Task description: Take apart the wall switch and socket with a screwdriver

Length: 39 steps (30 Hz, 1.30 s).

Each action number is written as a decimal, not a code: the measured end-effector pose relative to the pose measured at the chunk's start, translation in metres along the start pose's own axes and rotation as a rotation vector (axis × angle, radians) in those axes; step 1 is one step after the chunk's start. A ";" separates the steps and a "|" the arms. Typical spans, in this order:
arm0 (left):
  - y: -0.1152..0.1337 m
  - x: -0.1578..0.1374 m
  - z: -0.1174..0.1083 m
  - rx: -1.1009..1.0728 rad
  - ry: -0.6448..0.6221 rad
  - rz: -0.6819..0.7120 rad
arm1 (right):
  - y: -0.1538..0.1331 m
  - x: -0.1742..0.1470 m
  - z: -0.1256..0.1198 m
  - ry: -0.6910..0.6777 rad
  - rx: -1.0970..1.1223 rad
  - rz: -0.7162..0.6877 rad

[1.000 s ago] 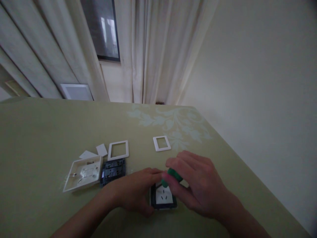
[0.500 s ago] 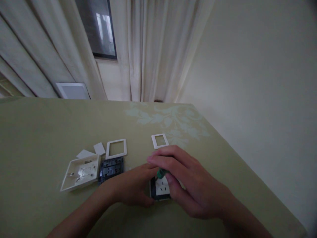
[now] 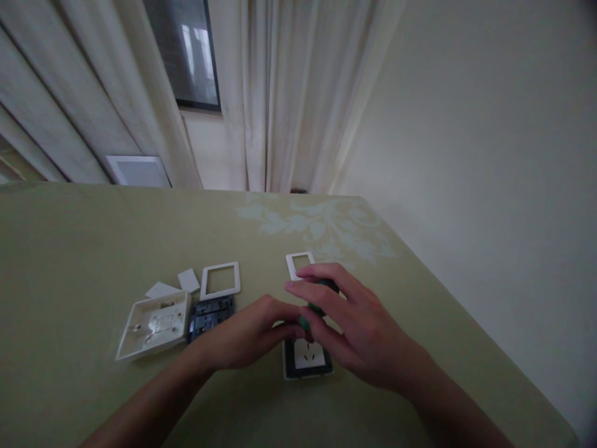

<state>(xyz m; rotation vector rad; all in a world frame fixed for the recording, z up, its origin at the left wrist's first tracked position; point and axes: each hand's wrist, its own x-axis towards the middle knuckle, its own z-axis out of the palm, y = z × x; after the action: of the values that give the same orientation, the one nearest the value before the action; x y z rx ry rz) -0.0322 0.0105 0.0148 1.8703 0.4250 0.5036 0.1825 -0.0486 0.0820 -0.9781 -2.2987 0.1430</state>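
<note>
A wall socket (image 3: 309,357) with a white face and dark surround lies on the table below my hands. My right hand (image 3: 357,320) is closed around a green-handled screwdriver (image 3: 317,308), held tilted above the socket. Its tip is hidden by my fingers. My left hand (image 3: 261,330) has thumb and forefinger pinched together at the screwdriver's lower end. Whatever lies between those fingertips is too small and covered to make out. Just beyond my right hand lies a small white frame (image 3: 291,266), partly covered by the fingers.
To the left lie a white back box (image 3: 156,326), a dark switch module (image 3: 211,313), a larger white frame (image 3: 221,279) and white cover plates (image 3: 188,280). A green patterned cloth (image 3: 321,227) covers the table; a wall (image 3: 489,155) runs along its right side.
My left hand has lifted off the socket's left edge, and its fingers have come together by the screwdriver. The screwdriver has risen and tilted in my right hand, uncovering more of the socket.
</note>
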 end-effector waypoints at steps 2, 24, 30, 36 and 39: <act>-0.008 0.003 0.004 -0.022 0.050 -0.027 | 0.000 0.001 0.000 0.023 0.018 -0.002; -0.002 -0.002 -0.002 -0.006 0.003 -0.005 | -0.004 -0.001 0.004 0.062 0.074 -0.068; -0.006 0.000 0.003 0.004 0.049 -0.006 | -0.006 0.000 0.003 0.066 0.079 -0.066; -0.004 0.004 0.012 -0.034 0.123 -0.048 | -0.006 -0.002 0.001 0.079 0.082 -0.079; 0.001 0.001 0.005 -0.001 0.035 -0.035 | -0.006 -0.002 0.001 0.083 0.082 -0.073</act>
<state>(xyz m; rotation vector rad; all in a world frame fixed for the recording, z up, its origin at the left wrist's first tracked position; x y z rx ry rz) -0.0291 0.0071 0.0141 1.8522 0.4794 0.5131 0.1791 -0.0535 0.0818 -0.8419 -2.2311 0.1618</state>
